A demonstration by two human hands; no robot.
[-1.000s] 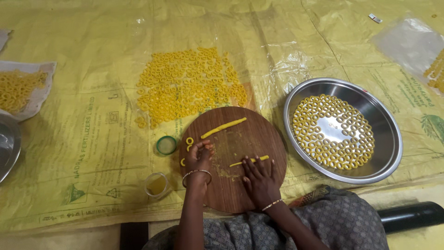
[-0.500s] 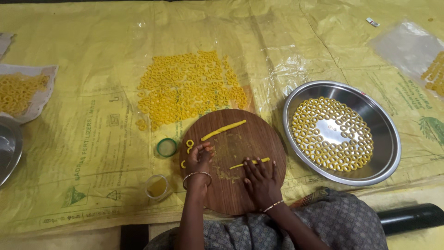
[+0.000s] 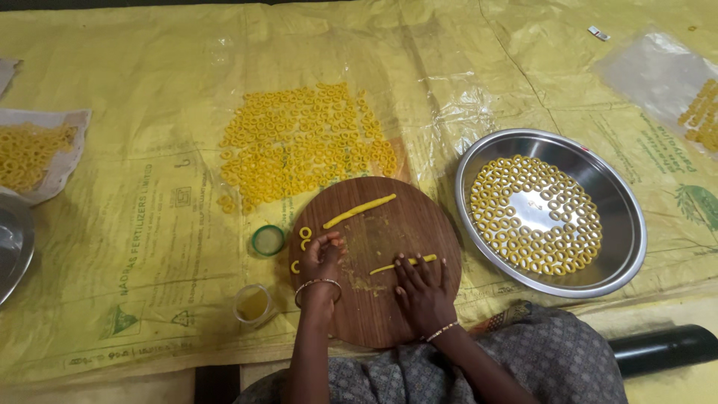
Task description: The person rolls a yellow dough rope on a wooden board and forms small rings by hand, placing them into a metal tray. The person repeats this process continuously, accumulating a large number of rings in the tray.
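A round wooden board (image 3: 389, 307) lies in front of me on a yellow sheet. My left hand (image 3: 321, 258) rests near the board's left edge with fingers curled around a small piece of yellow dough, beside three small dough rings (image 3: 304, 233). My right hand (image 3: 422, 288) lies flat, fingers spread, on a thin yellow dough strip (image 3: 407, 263) at mid-board. A thicker dough roll (image 3: 359, 211) lies apart at the board's far side.
A steel plate (image 3: 624, 247) with several dough rings stands to the right. Many more rings (image 3: 299, 146) are spread on the yellow sheet beyond the board. A green lid (image 3: 268, 240) and a small cup (image 3: 254, 304) sit left of the board. Another steel dish (image 3: 11, 247) lies at far left.
Both hands have stayed almost in place; the right hand has shifted slightly over the thin strip. The camera view has drifted a little.
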